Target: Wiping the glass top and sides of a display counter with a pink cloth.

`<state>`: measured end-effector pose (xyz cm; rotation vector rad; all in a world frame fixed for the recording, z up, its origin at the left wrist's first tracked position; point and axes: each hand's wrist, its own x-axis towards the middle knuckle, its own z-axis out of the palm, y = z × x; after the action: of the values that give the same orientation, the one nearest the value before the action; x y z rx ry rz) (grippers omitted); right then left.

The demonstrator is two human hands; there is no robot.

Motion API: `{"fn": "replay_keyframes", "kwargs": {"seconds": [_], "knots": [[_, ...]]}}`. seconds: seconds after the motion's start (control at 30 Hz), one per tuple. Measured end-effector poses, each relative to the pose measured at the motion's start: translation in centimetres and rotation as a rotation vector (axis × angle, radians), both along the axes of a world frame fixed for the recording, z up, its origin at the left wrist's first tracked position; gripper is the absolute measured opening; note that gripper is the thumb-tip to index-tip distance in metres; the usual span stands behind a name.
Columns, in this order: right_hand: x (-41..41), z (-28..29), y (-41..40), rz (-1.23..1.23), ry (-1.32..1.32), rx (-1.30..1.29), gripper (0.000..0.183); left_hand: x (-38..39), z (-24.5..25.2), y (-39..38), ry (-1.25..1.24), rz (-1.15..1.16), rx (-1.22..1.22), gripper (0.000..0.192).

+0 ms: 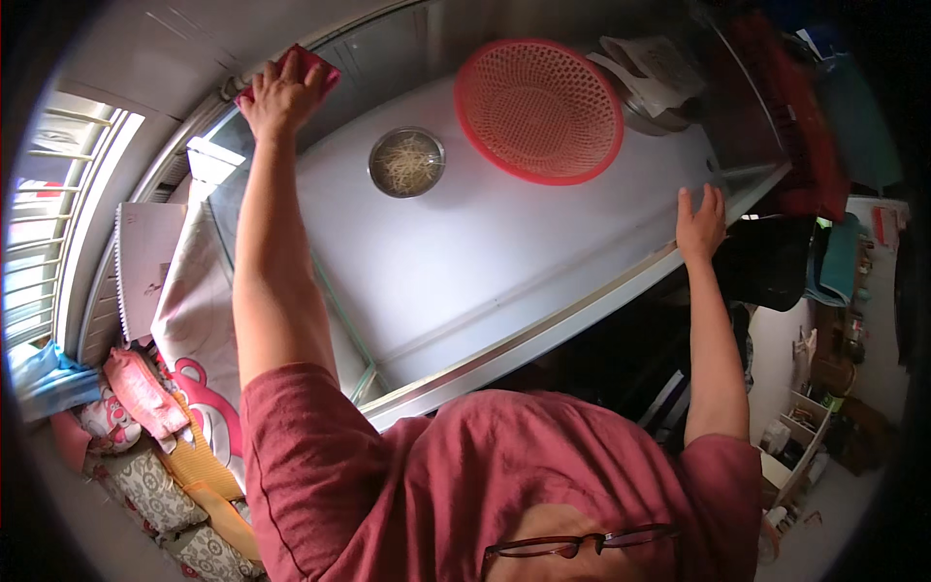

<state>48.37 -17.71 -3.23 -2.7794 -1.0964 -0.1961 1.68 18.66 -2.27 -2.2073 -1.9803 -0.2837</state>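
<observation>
My left hand (282, 98), fingers spread, presses a red cloth (329, 73) against the far-left top edge of a glass case (451, 385). My right hand (702, 225) rests on the near rim toward the right, with its fingers slightly apart and nothing seen in it. Between my arms lies the white surface (465, 269) enclosed by the glass. On it stands a round steel bowl (374, 178) of thin pale strands, perhaps bean sprouts. A red plastic colander (538, 113) sits to the bowl's right.
Clear plastic bags (654, 62) lie over a metal pan (651, 120) at the back right. Left are a barred window (44, 225), a printed cloth (196, 305) and patterned cushions (149, 487). A sectioned organizer box (796, 444) stands at the lower right.
</observation>
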Motion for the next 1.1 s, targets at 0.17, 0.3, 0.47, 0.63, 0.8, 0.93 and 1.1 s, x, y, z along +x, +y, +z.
{"fn": "replay_keyframes", "kwargs": {"seconds": [0.17, 0.3, 0.47, 0.63, 0.8, 0.93, 1.1], "knots": [[0.6, -0.2, -0.4, -0.011, 0.026, 0.015, 0.066, 0.4, -0.8, 0.8, 0.004, -0.033, -0.039, 0.067], [0.7, -0.3, -0.2, -0.01, 0.043, 0.025, 0.069, 0.4, -0.6, -3.6, 0.003, -0.038, -0.039, 0.068], [0.2, 0.3, 0.0, -0.006, 0.061, -0.019, 0.073, 2.6, -1.6, -14.7, 0.001, -0.188, 0.058, 0.067], [0.0, 0.1, -0.2, 0.031, 0.097, 0.011, 0.073, 5.7, -0.2, -29.8, -0.036, -0.278, 0.003, 0.064], [0.9, -1.6, -1.0, 0.243, -0.033, 0.248, 0.066, 10.2, 3.0, -43.2, -0.067, -0.303, -0.217, 0.067], [0.6, -1.7, -0.8, 0.298, -0.041, 0.289, 0.061, 11.1, 2.8, -45.1, -0.061, -0.209, -0.238, 0.068], [0.6, -1.7, -1.7, 0.381, 0.019, 0.26, 0.057, 12.2, 2.7, -41.2, -0.092, -0.204, -0.238, 0.067]]}}
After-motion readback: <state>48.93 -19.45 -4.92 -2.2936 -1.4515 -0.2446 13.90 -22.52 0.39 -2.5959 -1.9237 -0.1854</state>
